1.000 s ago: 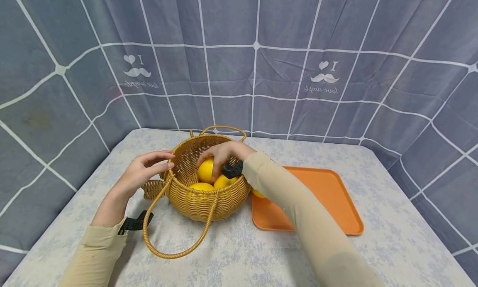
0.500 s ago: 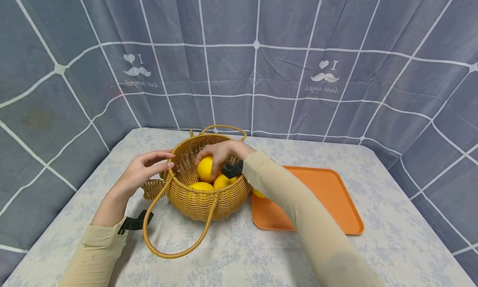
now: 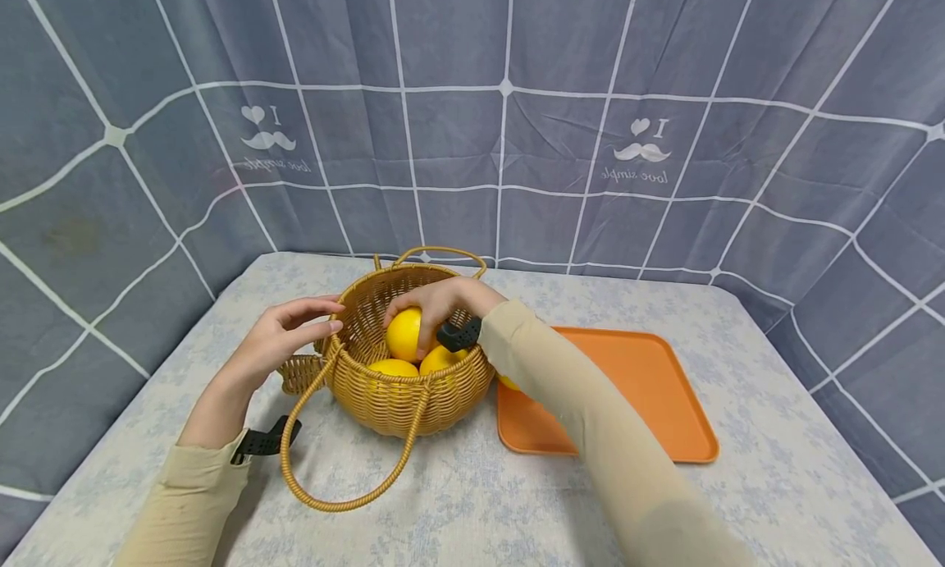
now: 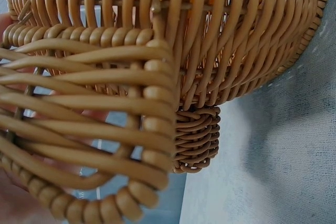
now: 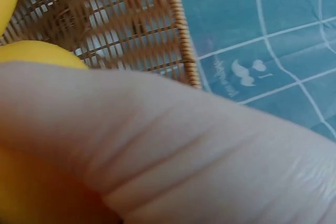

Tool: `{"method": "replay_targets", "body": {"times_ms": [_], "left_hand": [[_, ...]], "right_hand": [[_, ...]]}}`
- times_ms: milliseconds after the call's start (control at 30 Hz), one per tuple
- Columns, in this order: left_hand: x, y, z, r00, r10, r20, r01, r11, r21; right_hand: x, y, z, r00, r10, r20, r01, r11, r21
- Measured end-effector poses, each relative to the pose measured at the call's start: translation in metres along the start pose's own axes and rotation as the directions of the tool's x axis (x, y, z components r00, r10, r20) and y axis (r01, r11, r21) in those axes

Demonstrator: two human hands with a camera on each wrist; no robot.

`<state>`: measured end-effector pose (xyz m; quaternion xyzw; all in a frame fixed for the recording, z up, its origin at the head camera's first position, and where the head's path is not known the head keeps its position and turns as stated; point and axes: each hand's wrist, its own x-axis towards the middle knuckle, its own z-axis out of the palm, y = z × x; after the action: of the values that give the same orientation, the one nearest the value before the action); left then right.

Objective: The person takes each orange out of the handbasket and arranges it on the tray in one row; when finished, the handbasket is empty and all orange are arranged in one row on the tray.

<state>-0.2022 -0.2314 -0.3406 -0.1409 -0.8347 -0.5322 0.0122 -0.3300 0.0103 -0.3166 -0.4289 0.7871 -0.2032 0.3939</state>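
Observation:
A round wicker basket (image 3: 399, 403) stands on the table, tilted toward the front, with several smooth yellow fruits inside. My right hand (image 3: 439, 300) reaches in over the right rim and grips one round yellow fruit (image 3: 403, 335) from above, thumb on the near side. Two more yellow fruits, one in front (image 3: 394, 368) and another to the right (image 3: 441, 359), lie lower in the basket. My left hand (image 3: 276, 341) rests at the left rim, thumb and fingers extended against it. In the left wrist view, a woven side flap (image 4: 84, 114) partly covers that hand.
An orange tray (image 3: 650, 395) lies right of the basket, partly under the right sleeve. A yellow fruit (image 3: 508, 382) shows at its left edge, mostly hidden. One looped handle (image 3: 347, 505) hangs forward onto the table; another handle (image 3: 443, 249) stands at the back. A grey-blue curtain (image 3: 561, 140) encloses the table.
The gripped fruit and the right fingers have edged slightly left inside the basket. The left hand stays at the rim.

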Motion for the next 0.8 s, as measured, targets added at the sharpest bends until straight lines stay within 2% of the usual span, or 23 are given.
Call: {"method": "replay_targets", "body": {"times_ms": [200, 400, 533, 633, 700, 800], "left_hand": [[0.000, 0.000, 0.000, 1.000, -0.005, 0.006, 0.005, 1.000, -0.001], [0.001, -0.001, 0.000, 1.000, -0.002, 0.008, 0.003, 1.000, -0.015], [0.001, -0.002, 0.000, 1.000, -0.003, 0.007, 0.003, 1.000, -0.017], [0.001, -0.002, -0.001, 1.000, -0.005, 0.007, 0.005, 1.000, -0.013], [0.001, -0.002, -0.002, 1.000, -0.004, 0.008, 0.004, 1.000, -0.011], [0.000, -0.002, -0.001, 1.000, -0.003, 0.009, 0.003, 1.000, -0.009]], "right_hand": [[-0.006, -0.002, -0.001, 0.996, -0.065, -0.066, 0.068, 0.996, 0.049], [-0.014, -0.011, -0.007, 0.984, -0.113, -0.140, 0.118, 0.993, 0.023], [-0.021, -0.016, -0.012, 0.973, -0.143, -0.184, 0.155, 0.986, 0.055], [-0.029, -0.018, -0.016, 0.957, -0.174, -0.231, 0.207, 0.970, 0.128], [-0.035, -0.019, -0.018, 0.946, -0.188, -0.265, 0.246, 0.948, 0.203], [-0.046, -0.018, -0.019, 0.922, -0.202, -0.332, 0.294, 0.921, 0.257]]}}
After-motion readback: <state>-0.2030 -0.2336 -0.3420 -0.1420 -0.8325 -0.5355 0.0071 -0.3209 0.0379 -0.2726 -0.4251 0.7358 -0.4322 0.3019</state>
